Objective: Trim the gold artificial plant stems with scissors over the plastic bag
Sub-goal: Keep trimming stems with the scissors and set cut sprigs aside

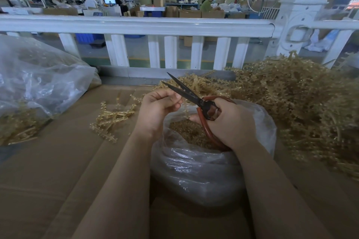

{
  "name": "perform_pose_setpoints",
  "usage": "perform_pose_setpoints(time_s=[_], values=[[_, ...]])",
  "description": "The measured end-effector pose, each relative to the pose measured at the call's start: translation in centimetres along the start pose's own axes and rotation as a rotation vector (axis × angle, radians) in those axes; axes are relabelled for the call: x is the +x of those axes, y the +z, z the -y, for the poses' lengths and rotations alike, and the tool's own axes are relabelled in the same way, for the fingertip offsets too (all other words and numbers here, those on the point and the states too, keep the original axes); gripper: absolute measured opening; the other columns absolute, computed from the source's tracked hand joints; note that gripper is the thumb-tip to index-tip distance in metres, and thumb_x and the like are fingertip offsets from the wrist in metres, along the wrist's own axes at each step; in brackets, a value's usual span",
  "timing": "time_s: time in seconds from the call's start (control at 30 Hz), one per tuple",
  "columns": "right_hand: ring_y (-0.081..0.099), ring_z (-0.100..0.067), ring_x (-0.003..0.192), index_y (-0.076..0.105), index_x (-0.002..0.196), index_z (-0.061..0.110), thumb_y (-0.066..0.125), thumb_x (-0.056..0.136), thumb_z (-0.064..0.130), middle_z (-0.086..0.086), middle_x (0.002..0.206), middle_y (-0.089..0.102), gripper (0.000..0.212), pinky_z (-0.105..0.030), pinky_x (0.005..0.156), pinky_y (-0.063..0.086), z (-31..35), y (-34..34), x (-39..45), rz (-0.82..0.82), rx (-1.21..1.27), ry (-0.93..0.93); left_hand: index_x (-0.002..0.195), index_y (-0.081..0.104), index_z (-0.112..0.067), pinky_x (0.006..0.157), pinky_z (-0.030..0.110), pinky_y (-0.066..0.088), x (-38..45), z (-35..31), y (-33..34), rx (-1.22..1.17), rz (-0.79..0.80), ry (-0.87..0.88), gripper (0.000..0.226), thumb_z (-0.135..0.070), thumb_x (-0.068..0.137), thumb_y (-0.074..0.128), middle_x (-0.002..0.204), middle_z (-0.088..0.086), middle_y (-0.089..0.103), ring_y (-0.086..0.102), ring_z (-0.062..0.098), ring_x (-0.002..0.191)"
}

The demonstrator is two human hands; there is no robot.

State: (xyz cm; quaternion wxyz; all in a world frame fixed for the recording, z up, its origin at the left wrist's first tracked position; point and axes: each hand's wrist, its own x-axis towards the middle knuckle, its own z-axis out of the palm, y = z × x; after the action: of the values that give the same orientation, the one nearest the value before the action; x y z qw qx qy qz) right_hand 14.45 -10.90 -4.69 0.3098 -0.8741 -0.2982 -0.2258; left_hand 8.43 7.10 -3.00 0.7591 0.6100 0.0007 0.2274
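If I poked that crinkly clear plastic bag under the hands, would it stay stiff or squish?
The crinkly clear plastic bag would probably squish: its thin film is already wrinkled and slumped. It likely would not roll, since it sits wide on the brown cardboard. The gold trimmings inside look small, so it is probably light.

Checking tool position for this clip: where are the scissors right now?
In the head view, the black-bladed scissors with red handles sit centre frame, gripped by the right hand, blades open beside the left hand, above the clear plastic bag of gold trimmings.
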Motion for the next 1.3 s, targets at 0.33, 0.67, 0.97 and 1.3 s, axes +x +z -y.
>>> perform_pose_setpoints(time_s=[0.33, 0.67, 0.97, 1.3], values=[[0.049, 0.006, 0.058, 0.051, 0.083, 0.047, 0.056, 0.073, 0.082, 0.027, 0.060, 0.049, 0.037, -0.011, 0.052, 0.034, 0.19, -0.04, -0.07, 0.002, 0.036, 0.007, 0.072, 0.063, -0.008, 0.072, 0.028, 0.046, -0.03, -0.04, 0.16, -0.003, 0.017, -0.003, 0.025, 0.004, 0.093, 0.055, 0.069, 0.005, 0.058, 0.052, 0.014, 0.065], [0.059, -0.004, 0.063, 0.067, 0.088, 0.037, 0.050, 0.074, 0.087, 0.015, 0.068, 0.064, 0.054, -0.023, 0.057, 0.050, -0.20, 0.41, -0.09, -0.034, 0.004, -0.006, 0.074, 0.067, -0.008, 0.073, 0.032, 0.046, -0.06, 0.13, 0.35, 0.061, -0.003, 0.049, 0.019, -0.002, 0.090, 0.060, 0.069, 0.009, 0.063, 0.053, 0.017, 0.064], [0.051, 0.001, 0.061, 0.065, 0.086, 0.041, 0.053, 0.074, 0.086, 0.022, 0.064, 0.057, 0.048, -0.007, 0.054, 0.031, -0.05, 0.25, -0.17, -0.061, 0.010, 0.004, 0.092, 0.065, -0.003, 0.067, 0.026, 0.049, 0.02, 0.20, 0.95, 0.095, -0.039, 0.157, 0.021, 0.005, 0.098, 0.047, 0.066, 0.000, 0.065, 0.056, 0.014, 0.060], [0.052, -0.002, 0.068, 0.070, 0.094, 0.031, 0.044, 0.075, 0.087, 0.015, 0.074, 0.067, 0.065, -0.019, 0.055, 0.045, 0.14, 0.21, -0.23, -0.114, 0.011, -0.024, 0.076, 0.069, -0.007, 0.067, 0.029, 0.046, 0.17, 0.36, 0.85, 0.034, -0.031, 0.121, 0.014, -0.013, 0.082, 0.058, 0.064, 0.005, 0.063, 0.054, 0.018, 0.061]])
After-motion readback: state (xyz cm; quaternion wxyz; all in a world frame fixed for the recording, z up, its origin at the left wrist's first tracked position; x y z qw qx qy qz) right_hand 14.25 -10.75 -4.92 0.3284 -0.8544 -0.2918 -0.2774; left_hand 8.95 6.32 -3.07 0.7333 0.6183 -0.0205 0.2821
